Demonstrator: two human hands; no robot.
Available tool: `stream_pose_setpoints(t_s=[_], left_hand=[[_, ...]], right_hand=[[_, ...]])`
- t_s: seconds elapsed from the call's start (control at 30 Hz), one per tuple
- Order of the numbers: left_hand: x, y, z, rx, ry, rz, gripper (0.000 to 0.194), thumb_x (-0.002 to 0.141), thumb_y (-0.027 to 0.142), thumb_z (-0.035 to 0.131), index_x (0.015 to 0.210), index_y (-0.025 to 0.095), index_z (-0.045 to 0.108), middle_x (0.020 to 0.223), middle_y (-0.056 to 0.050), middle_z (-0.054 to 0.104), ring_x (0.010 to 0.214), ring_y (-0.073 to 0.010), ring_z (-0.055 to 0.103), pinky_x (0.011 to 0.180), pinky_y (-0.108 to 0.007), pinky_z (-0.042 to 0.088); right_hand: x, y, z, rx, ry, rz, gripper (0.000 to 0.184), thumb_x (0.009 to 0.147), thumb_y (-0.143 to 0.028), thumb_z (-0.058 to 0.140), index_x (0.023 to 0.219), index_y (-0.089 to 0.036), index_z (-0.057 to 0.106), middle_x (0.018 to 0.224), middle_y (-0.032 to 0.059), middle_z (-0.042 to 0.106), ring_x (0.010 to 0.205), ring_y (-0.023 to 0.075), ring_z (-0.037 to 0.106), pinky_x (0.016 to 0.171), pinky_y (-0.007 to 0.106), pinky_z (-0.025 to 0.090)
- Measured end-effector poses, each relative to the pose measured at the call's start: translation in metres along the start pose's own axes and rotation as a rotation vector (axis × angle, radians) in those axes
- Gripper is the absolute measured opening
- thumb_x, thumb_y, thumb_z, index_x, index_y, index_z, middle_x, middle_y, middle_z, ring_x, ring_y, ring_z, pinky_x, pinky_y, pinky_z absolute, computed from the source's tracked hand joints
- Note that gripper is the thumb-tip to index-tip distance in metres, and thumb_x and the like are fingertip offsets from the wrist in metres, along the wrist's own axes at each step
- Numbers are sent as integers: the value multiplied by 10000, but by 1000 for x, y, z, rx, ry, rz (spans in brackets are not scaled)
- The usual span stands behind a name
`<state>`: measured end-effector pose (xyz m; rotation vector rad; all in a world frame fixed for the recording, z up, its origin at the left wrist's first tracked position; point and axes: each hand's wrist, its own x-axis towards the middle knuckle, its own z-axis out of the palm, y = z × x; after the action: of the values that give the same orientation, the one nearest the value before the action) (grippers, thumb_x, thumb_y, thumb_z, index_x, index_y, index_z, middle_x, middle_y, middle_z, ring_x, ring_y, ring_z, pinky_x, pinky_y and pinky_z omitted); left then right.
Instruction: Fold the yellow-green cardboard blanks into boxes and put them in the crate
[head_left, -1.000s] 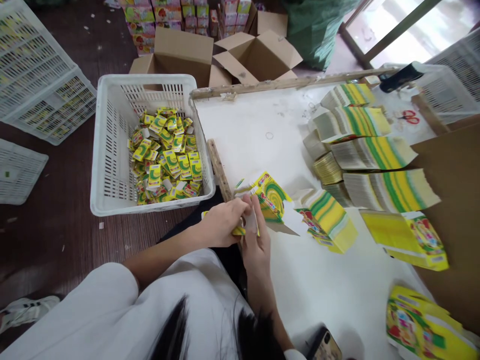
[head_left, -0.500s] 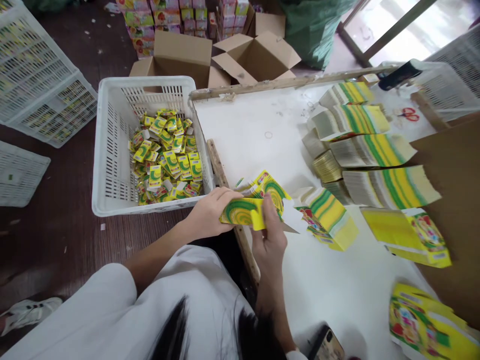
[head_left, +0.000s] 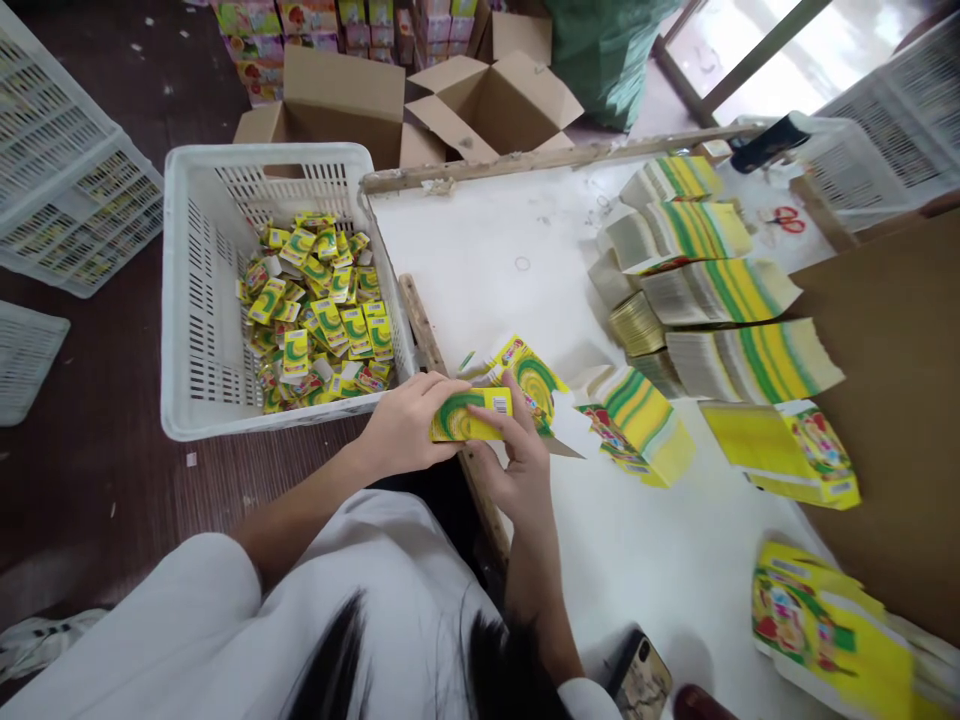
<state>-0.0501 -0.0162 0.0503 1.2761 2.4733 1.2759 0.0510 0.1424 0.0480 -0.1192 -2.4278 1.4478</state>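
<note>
Between my hands is a small yellow and green carton (head_left: 471, 413) with a barcode at its right end. My left hand (head_left: 405, 425) grips its left end, fingers wrapped over it. Fingers of my right hand (head_left: 517, 455) press on the carton's right end, and the thumb lies below it. Just behind, a larger printed yellow box (head_left: 531, 375) with a white flap stands on the white table. To its right leans a bundle of flat cartons (head_left: 645, 420). Left of the table, a white plastic crate (head_left: 180, 300) contains many small yellow cartons.
Stacks of flat cartons (head_left: 750, 365) line the table's (head_left: 465, 240) right side, with red scissors (head_left: 787, 220) beyond. A phone (head_left: 641, 675) lies near the front edge. Open cardboard boxes (head_left: 517, 100) stand behind the table. More crates (head_left: 75, 190) are at far left.
The carton's end flap, which stuck up under my right hand half a second ago, now lies folded down, showing a barcode. My view has shifted slightly to the right.
</note>
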Motion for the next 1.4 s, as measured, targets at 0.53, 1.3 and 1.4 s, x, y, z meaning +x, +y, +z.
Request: stream_pose_setpoints(t_s=[0.53,1.3,1.4], left_hand=[[-11,-35,-24,20,170,-257,525,831,405,738,1289,200,585,1334,-127,611,1280,-295,540,1123,-491,402],[-2,10,50,-954,204,-310,759,755,898,370,1018,217,577,892,-92,619,871,-249,602,835,-462,531],[0,14,37,-937,78,-231,937,561,974,528,1112,218,564,955,-95,617,908,-257,597,798,-436,533]], right_hand=[[3,38,-37,-668,363,281,336,808,-331,670,1100,-165,651,947,107,716,939,298,634,945,513,426],[-21,-24,24,285,60,165,255,769,-264,783,851,-243,542,906,-7,612,903,179,617,817,329,526],[-22,-17,22,329,236,259,360,718,-255,820,953,-250,548,900,-20,593,821,152,605,708,274,519]])
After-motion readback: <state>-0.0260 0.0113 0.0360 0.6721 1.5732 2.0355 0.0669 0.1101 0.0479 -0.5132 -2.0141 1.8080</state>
